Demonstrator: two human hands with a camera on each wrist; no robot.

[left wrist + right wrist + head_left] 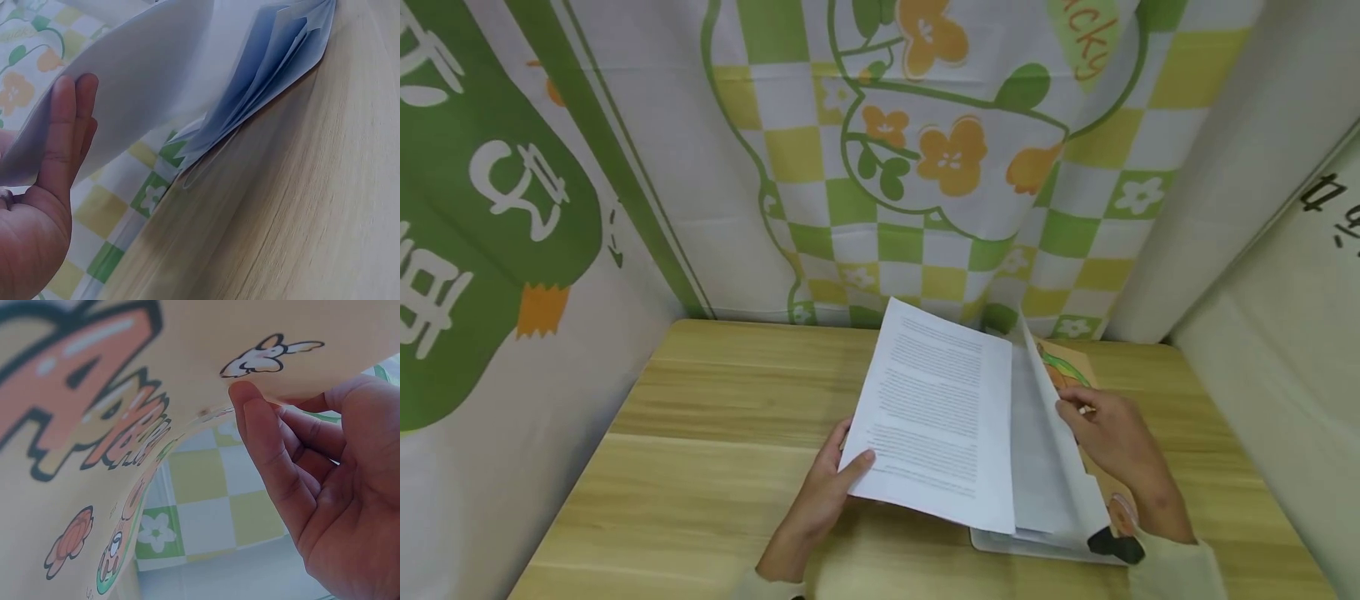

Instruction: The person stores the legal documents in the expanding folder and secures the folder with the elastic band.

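In the head view my left hand (827,492) grips the lower left corner of a white printed sheet (932,408), thumb on top and fingers beneath. The left wrist view shows those straight fingers (61,134) against the sheet's blank underside (144,75). My right hand (1112,437) pinches the edge of a folder's raised cover (1060,425), which is white inside. Its tan outer face (300,331), in the right wrist view, carries cartoon lettering and small drawings. Several papers (269,75) fan out inside the folder. The sheet's right edge overlaps the folder in the head view.
A wood-grain table (700,467) lies under everything. Behind it hangs a green and yellow checked curtain (917,275) with flowers. White printed cloth walls stand at the left (602,358) and right (1285,333).
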